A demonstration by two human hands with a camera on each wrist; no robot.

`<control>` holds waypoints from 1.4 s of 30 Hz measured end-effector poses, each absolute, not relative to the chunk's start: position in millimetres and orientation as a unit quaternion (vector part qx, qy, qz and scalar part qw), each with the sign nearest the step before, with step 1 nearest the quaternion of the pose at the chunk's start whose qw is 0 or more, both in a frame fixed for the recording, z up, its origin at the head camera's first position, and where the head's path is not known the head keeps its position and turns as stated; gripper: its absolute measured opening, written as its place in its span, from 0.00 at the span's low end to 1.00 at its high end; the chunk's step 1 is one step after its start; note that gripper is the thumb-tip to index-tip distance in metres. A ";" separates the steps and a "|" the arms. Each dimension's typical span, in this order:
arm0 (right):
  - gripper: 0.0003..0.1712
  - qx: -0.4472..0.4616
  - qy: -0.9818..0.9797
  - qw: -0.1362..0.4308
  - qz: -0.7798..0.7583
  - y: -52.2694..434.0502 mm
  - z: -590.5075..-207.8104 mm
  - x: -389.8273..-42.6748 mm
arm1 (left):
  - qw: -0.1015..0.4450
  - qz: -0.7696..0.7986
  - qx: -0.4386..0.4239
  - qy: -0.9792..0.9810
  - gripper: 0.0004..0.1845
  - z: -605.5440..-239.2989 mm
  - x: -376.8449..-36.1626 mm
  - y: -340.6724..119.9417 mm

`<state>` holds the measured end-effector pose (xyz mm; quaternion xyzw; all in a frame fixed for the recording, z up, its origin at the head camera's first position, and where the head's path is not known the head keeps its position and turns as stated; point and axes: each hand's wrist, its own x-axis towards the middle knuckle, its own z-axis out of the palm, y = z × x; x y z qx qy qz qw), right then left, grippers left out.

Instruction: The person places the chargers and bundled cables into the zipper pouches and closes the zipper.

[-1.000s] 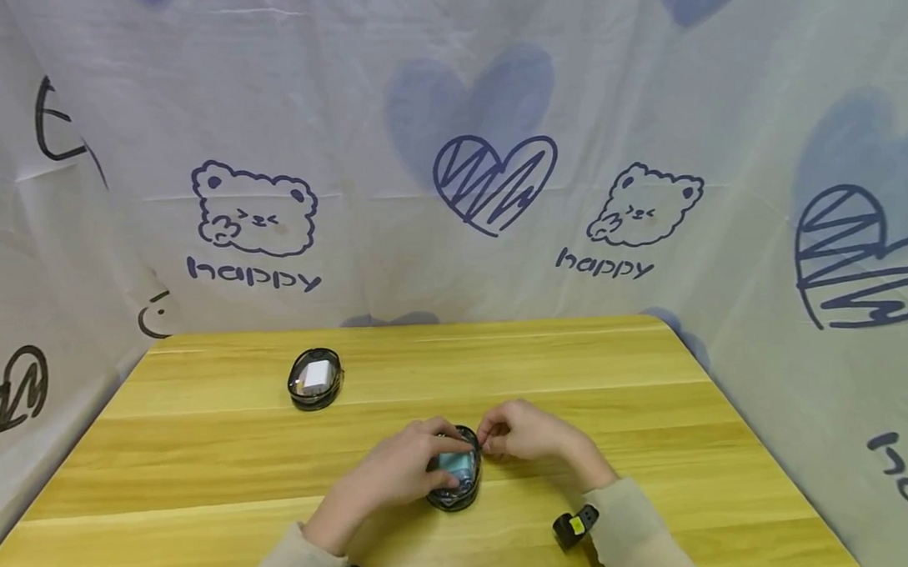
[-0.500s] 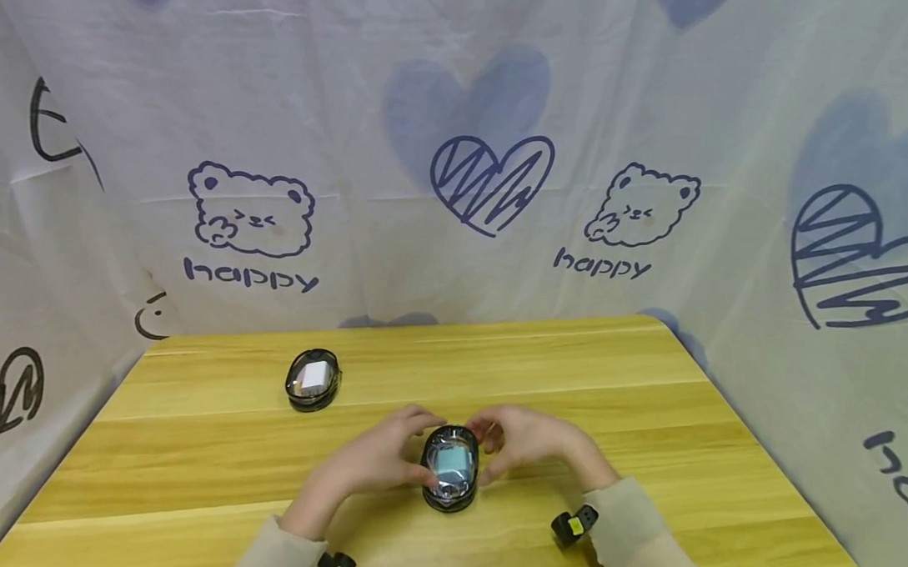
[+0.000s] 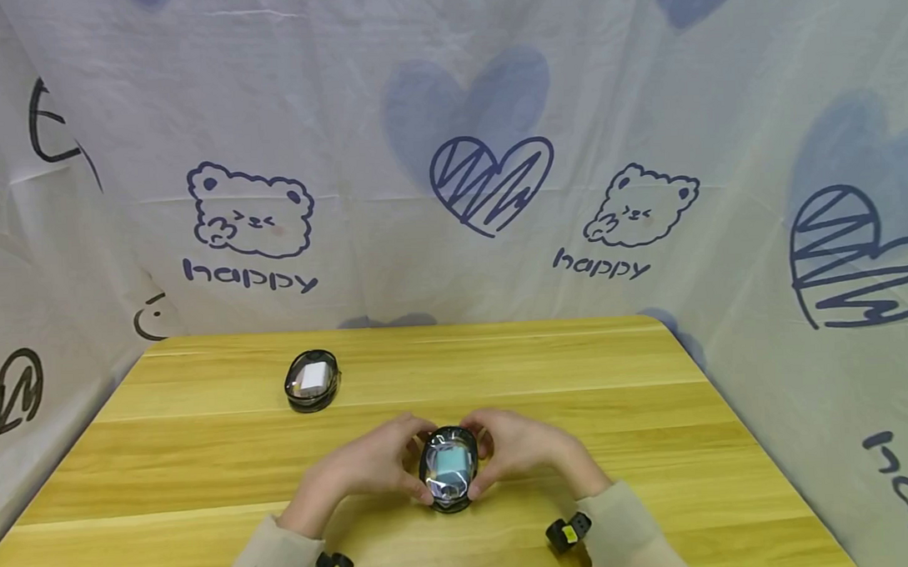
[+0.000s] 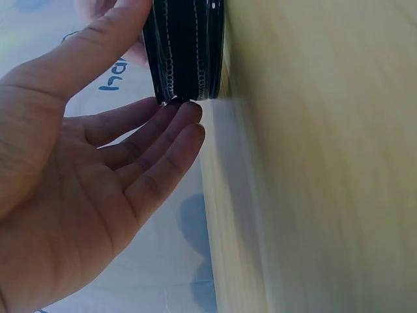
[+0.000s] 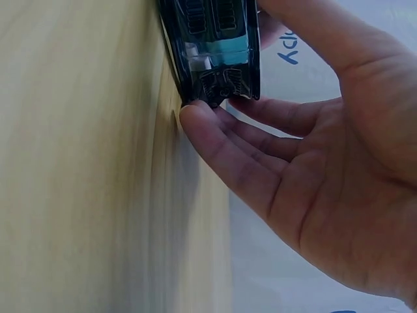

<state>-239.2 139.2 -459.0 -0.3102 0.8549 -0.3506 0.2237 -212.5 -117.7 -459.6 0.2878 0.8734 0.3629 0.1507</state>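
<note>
A small oval zip pouch [image 3: 450, 467] with a clear top and black trim sits on the table between both hands, a light blue block showing inside. My left hand [image 3: 370, 463] grips its left side, thumb at the near end and fingers at the far end. On the other side my right hand [image 3: 526, 449] holds it the same way. In the left wrist view, stitched zip edging runs along the black side of the pouch [image 4: 186, 52], fingertips right at its end. The right wrist view shows fingertips under the end of the pouch [image 5: 218, 55], with blue visible through the clear wall.
A second oval pouch [image 3: 311, 381] with black trim and a white block inside lies at the back left of the wooden table [image 3: 547, 364]. A pale printed curtain [image 3: 378, 261] hangs behind the table and along its sides.
My left hand has come off the pouch's top to its left side. My right hand has left its pinch at the upper right edge and now holds the right side.
</note>
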 end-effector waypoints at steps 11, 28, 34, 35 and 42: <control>0.50 -0.292 0.847 0.203 -0.394 134.9 -460.8 -250.2 | 0.132 0.385 0.275 0.871 0.46 -455.3 -223.5 -125.5; 0.45 -0.220 0.830 0.142 -0.492 103.5 -485.0 -280.9 | 0.099 0.482 0.161 0.855 0.39 -479.6 -267.4 -151.0; 0.42 -0.202 0.839 0.130 -0.489 90.0 -492.2 -292.7 | 0.065 0.488 0.114 0.863 0.34 -487.9 -273.2 -155.5; 0.42 -0.201 0.842 0.125 -0.485 87.7 -492.3 -295.4 | 0.057 0.488 0.099 0.866 0.33 -488.3 -274.0 -155.4; 0.41 -0.204 0.846 0.116 -0.479 73.4 -490.3 -315.1 | 0.015 0.480 0.056 0.875 0.29 -486.9 -279.8 -154.5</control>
